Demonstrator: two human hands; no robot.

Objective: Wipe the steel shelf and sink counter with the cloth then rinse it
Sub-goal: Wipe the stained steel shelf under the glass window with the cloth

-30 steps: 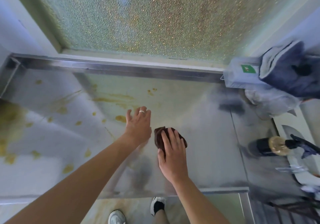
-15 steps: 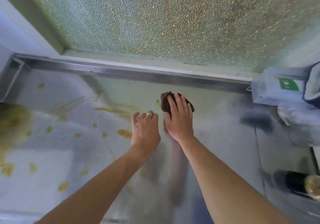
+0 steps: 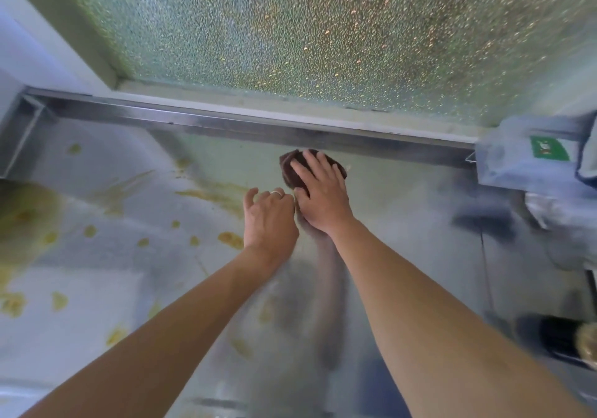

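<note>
- The right hand [image 3: 323,198] lies flat, fingers [image 3: 318,167] straight and slightly spread, pressing the dark brown cloth [image 3: 290,169] onto the steel shelf [image 3: 403,224].
- The cloth sits under those fingertips, just short of the shelf's raised back rim [image 3: 258,130].
- The left hand [image 3: 268,220] rests beside it, fingers loosely bent, holding nothing; 1 ring [image 3: 276,193] shows.
- Left of its fingers, yellow stains [image 3: 213,193] mark the steel.
- Beyond the rim stands a pebbled glass pane [image 3: 323,30].
</note>
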